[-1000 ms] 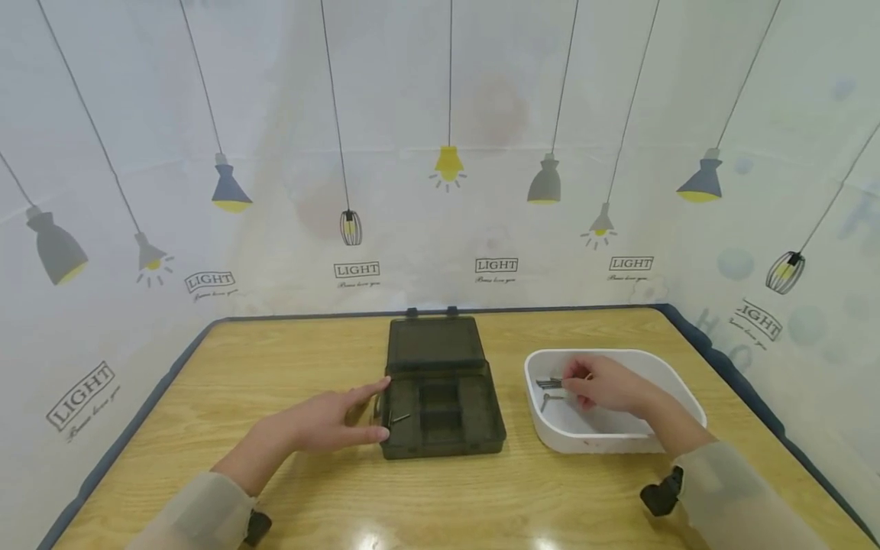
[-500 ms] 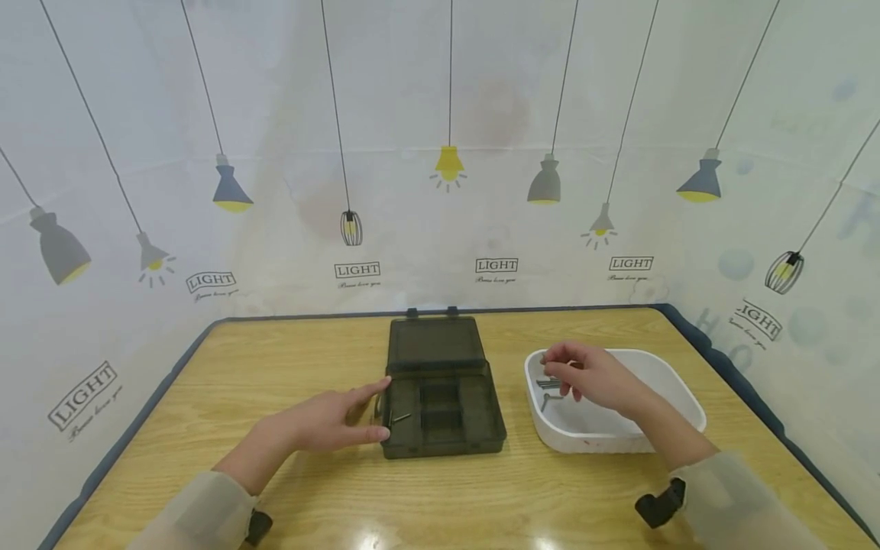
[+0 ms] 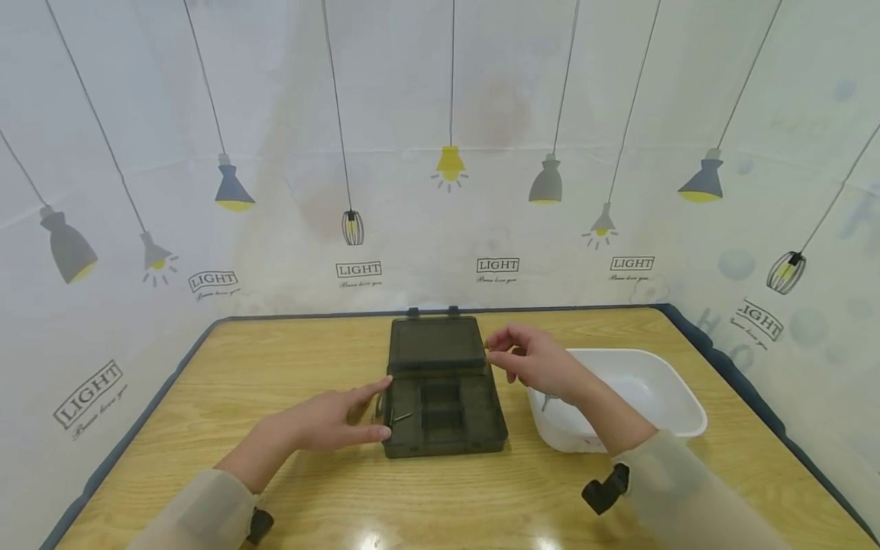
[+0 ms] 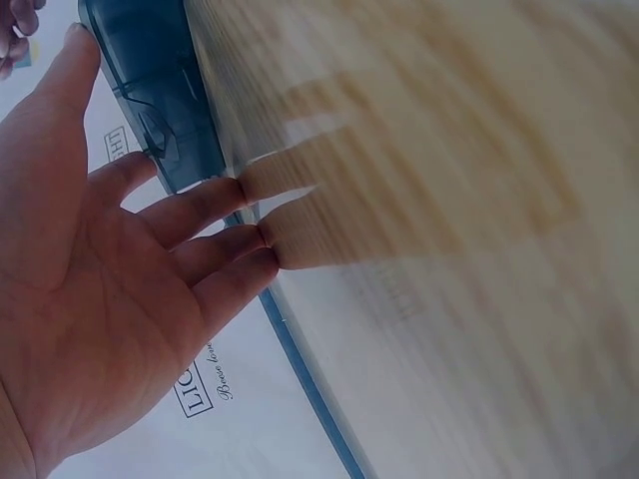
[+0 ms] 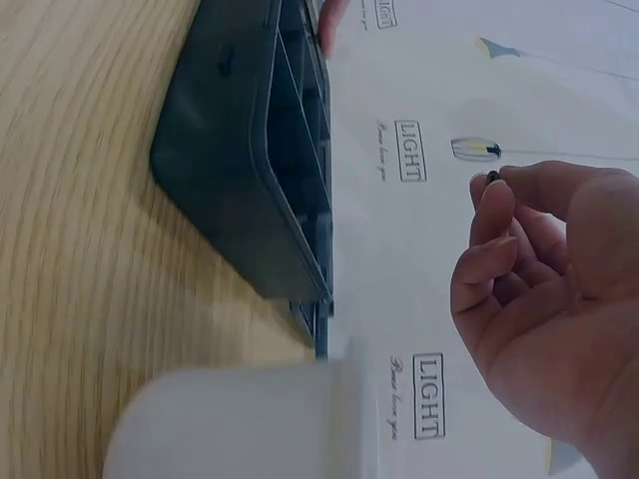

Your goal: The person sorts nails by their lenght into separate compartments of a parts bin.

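Note:
A dark translucent compartment box (image 3: 443, 451) lies on the table with its lid (image 3: 437, 342) laid back. My left hand (image 3: 333, 420) rests at its left side, thumb and index finger spread along the edge; the left wrist view shows the fingers straight. Inside the left compartment is a thin metal screw (image 3: 402, 417). Between thumb and index finger my right hand (image 3: 536, 363) pinches a small screw, held in the air near the lid's right edge. Only its dark end (image 5: 492, 177) shows in the right wrist view; the fingers cover the rest.
A white tray (image 3: 639, 393) stands right of the box, beneath my right forearm. One metal piece (image 3: 548, 402) shows at its left side. The wooden table (image 3: 330, 496) ends at a wall cloth (image 3: 426, 229) printed with lamps.
My right hand has risen out of the white tray with the screw and moved left to beside the box lid. The left hand has stayed at the box.

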`<state>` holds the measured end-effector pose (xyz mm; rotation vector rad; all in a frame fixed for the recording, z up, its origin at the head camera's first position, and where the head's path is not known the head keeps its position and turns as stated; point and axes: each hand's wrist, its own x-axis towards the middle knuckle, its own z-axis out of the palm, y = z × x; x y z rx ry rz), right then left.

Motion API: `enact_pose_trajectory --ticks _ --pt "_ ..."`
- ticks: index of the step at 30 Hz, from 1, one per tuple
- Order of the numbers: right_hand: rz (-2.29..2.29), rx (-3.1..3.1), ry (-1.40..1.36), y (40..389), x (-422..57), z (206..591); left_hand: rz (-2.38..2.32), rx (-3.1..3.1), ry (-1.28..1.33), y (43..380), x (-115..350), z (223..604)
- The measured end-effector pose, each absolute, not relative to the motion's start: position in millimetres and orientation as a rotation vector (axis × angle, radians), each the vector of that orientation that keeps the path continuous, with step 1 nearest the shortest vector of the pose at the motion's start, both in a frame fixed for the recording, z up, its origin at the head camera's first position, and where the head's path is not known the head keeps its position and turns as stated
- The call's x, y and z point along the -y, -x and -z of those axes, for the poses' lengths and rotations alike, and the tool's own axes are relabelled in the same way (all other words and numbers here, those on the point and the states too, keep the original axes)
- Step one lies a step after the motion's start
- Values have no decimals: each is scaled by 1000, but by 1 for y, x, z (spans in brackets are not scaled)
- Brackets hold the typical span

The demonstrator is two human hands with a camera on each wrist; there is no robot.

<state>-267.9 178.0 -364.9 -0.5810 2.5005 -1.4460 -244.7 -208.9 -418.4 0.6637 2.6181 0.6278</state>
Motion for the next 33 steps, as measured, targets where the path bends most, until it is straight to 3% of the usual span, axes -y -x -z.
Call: enact_pose_trajectory --ticks 19,33 --pt "1455 -2423 541 270 -102 395 -615 -2614 -632 245 207 416" --pt "1429 -2375 554 266 -79 409 -636 -2589 -607 243 207 414"
